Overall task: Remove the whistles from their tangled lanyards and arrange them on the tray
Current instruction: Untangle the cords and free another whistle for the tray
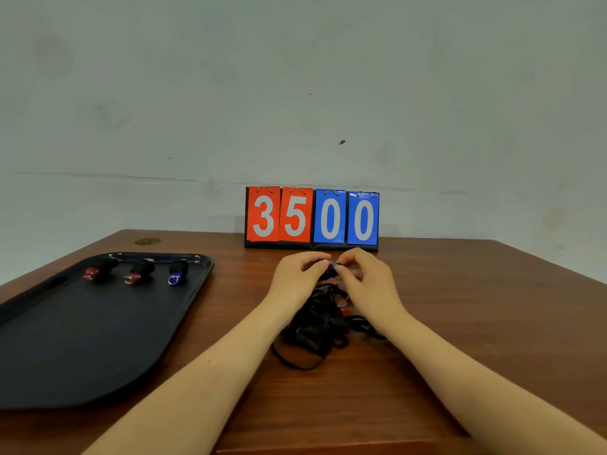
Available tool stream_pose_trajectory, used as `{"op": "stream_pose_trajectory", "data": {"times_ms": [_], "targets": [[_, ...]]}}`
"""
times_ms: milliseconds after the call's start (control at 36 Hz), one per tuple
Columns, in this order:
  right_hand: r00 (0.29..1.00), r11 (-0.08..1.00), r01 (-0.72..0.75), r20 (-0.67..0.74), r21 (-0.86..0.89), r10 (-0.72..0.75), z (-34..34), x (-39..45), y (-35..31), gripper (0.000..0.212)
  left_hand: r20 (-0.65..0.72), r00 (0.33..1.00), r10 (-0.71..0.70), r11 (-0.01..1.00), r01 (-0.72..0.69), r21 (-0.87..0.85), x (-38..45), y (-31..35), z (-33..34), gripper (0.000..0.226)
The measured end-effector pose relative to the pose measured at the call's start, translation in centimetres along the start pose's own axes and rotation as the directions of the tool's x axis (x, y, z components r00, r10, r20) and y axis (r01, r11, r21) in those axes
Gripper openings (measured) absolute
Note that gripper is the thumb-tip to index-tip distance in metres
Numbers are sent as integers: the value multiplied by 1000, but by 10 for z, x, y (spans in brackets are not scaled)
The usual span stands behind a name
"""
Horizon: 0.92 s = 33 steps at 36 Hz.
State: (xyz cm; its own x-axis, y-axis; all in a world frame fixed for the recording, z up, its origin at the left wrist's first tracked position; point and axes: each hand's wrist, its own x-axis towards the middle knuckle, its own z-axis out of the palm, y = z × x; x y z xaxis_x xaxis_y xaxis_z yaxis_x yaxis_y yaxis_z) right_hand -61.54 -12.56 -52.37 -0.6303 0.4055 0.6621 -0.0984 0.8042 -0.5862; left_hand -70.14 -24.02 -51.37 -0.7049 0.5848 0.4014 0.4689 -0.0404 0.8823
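Observation:
A black tray (pixel 82 339) lies at the left of the wooden table. Three whistles sit in a row near its far edge: a red one (pixel 98 270), a second red one (pixel 139 273) and a blue one (pixel 177 273). A tangled heap of black lanyards (pixel 315 326) lies mid-table, with a bit of red whistle (pixel 345 311) showing in it. Above the heap's far end, my left hand (pixel 297 279) and my right hand (pixel 363 277) meet, fingers curled, pinching a small blue whistle (pixel 332 269) with black clip. Most of that whistle is hidden by my fingers.
A flip scoreboard (pixel 312 218) reading 3500 stands at the table's far edge, just behind my hands, against a pale wall. Bare wood (pixel 476 307) stretches to the right of the lanyards.

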Motion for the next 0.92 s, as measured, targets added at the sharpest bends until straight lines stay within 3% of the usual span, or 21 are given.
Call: {"op": "stream_pose_trajectory", "data": {"times_ms": [139, 278, 389, 472, 528, 750, 917], "targets": [[987, 983, -123, 121, 138, 106, -3, 2, -5, 11, 27, 999, 29, 998, -31, 52, -5, 3, 3, 28], [940, 900, -306, 247, 310, 234, -5, 5, -7, 8, -23, 999, 48, 998, -49, -38, -4, 7, 3, 29], [882, 688, -463, 368, 558, 295, -3, 4, -8, 10, -34, 999, 42, 990, -46, -136, -4, 7, 2, 30], [844, 537, -537, 432, 651, 319, -5, 4, -9, 17, -49, 999, 25, 982, -33, -186, -4, 7, 2, 30], [830, 478, -557, 460, 679, 314, -5, 4, -9, 26, -63, 998, 26, 983, -37, -179, -3, 7, 2, 29], [852, 467, -518, 380, 717, 360, -8, 7, -5, 8, 46, 998, 41, 998, -43, 34, -1, -2, 10, 32], [829, 381, -548, 419, 745, 371, -8, 8, -7, 12, 93, 996, 12, 1000, -14, 17, 2, -6, 9, 28]]}}
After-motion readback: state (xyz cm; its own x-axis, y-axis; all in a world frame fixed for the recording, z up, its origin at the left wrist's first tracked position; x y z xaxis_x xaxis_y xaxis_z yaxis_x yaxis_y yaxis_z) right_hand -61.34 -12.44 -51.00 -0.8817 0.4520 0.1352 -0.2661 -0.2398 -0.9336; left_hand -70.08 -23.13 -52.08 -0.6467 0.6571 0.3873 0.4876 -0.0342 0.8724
